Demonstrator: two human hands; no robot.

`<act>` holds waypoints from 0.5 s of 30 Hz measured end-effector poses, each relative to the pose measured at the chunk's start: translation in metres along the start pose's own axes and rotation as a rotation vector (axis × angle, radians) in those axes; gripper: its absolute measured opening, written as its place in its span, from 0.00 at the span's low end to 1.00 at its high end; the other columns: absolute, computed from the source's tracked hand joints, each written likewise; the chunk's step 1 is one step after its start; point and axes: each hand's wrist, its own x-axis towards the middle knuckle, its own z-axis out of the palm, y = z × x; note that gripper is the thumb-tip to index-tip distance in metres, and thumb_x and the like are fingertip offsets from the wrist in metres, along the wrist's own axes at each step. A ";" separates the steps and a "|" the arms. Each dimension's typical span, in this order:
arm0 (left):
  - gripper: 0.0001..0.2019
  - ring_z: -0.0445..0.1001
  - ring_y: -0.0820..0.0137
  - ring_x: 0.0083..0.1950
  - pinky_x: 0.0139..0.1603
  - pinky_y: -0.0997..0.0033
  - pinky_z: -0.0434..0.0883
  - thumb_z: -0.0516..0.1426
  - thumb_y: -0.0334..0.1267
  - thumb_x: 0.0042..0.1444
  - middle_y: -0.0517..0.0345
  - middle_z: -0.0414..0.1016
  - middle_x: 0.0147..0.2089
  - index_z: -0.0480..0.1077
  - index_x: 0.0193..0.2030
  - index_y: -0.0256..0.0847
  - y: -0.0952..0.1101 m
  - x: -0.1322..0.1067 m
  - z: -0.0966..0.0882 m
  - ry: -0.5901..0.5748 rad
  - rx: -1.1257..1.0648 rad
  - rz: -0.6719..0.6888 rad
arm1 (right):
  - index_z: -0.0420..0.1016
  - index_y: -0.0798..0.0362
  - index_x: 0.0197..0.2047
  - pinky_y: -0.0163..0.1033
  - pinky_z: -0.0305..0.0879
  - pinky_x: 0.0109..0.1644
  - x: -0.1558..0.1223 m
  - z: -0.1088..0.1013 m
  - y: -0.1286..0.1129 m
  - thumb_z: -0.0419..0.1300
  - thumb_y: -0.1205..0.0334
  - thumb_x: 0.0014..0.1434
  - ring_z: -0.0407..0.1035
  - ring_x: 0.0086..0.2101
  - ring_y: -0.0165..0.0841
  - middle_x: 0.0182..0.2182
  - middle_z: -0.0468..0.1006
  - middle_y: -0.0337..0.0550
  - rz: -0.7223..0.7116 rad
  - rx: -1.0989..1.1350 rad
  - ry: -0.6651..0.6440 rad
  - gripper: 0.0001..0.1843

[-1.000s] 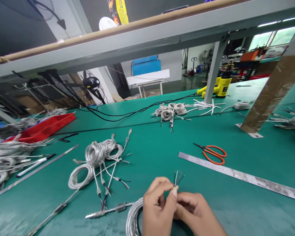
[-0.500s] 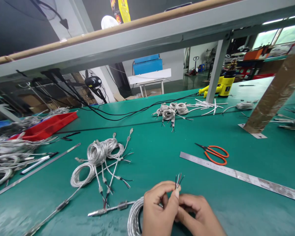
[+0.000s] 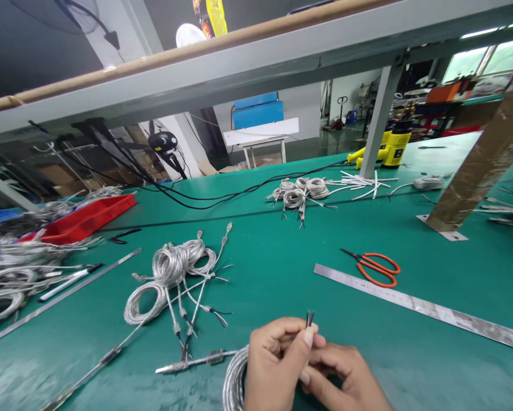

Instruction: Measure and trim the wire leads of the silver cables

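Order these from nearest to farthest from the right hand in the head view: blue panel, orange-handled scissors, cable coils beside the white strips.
1. Orange-handled scissors: on the table, ahead of the right hand.
2. Cable coils: farther back, leftward.
3. Blue panel: beyond the table.

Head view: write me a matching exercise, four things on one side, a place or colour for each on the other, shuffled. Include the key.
Things:
1. wires
2. scissors
3. tray
4. ruler at the right

Places or colours:
A. plain red
B. lying flat near the scissors
C. pinched in the left hand
D. orange handles

Pairs: 1-C, 2-D, 3-A, 4-B
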 end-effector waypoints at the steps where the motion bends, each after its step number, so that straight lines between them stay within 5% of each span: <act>1: 0.07 0.65 0.78 0.16 0.17 0.83 0.61 0.62 0.38 0.42 0.54 0.75 0.18 0.75 0.24 0.34 0.001 0.000 0.000 -0.001 -0.016 0.002 | 0.69 0.56 0.20 0.30 0.56 0.25 0.000 0.000 0.000 0.54 0.57 0.52 0.59 0.20 0.28 0.17 0.66 0.38 -0.001 0.004 -0.007 0.15; 9: 0.09 0.60 0.81 0.16 0.17 0.84 0.56 0.62 0.40 0.44 0.60 0.69 0.14 0.75 0.26 0.35 0.001 -0.001 0.001 -0.008 -0.083 0.007 | 0.60 0.55 0.18 0.29 0.51 0.24 -0.001 0.003 -0.002 0.55 0.60 0.50 0.52 0.20 0.26 0.17 0.56 0.33 0.011 -0.007 -0.023 0.14; 15: 0.09 0.55 0.81 0.15 0.17 0.82 0.54 0.63 0.41 0.42 0.65 0.62 0.12 0.76 0.26 0.35 0.001 -0.002 0.003 0.028 -0.107 0.023 | 0.70 0.56 0.22 0.29 0.57 0.27 -0.003 0.002 -0.002 0.57 0.60 0.51 0.62 0.21 0.28 0.18 0.69 0.37 0.000 -0.036 -0.023 0.10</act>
